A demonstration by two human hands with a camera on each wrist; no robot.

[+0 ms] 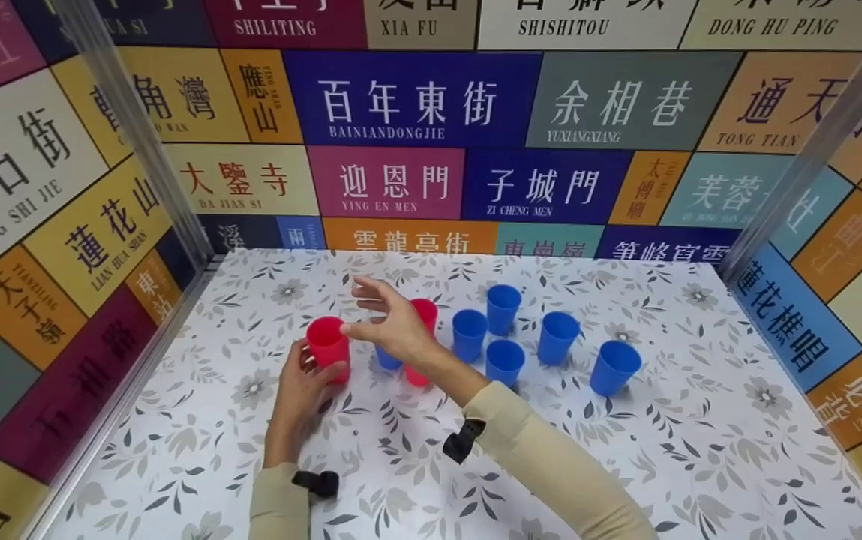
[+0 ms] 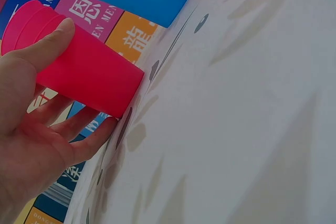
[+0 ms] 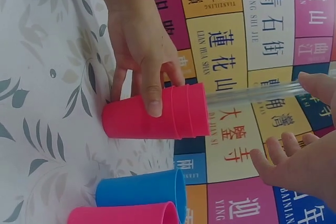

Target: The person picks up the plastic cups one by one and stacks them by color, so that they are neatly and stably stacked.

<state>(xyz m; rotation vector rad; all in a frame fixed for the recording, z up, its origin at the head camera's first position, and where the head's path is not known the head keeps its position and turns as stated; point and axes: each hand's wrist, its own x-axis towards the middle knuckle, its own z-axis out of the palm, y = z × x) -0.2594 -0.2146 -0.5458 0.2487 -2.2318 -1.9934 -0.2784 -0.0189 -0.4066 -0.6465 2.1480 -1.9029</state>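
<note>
On the left of the table stands a stack of nested red plastic cups (image 1: 328, 341), their layered rims visible in the right wrist view. My left hand (image 1: 304, 386) grips the stack, its thumb (image 3: 152, 85) along the near side and its fingers round the other. Just above and right of the rim, my right hand (image 1: 394, 324) hovers with fingers spread, holding nothing. A blue cup (image 3: 139, 190) and another red cup (image 3: 123, 214) stand beside the stack. In the head view my right hand and forearm partly cover both of these.
Several more blue cups stand upright to the right, among them a back one (image 1: 503, 309), a front one (image 1: 506, 364) and one farthest right (image 1: 616, 367). A floral-patterned cloth (image 1: 400, 480) covers the table. Panels printed with place names (image 1: 412, 97) enclose the back and sides.
</note>
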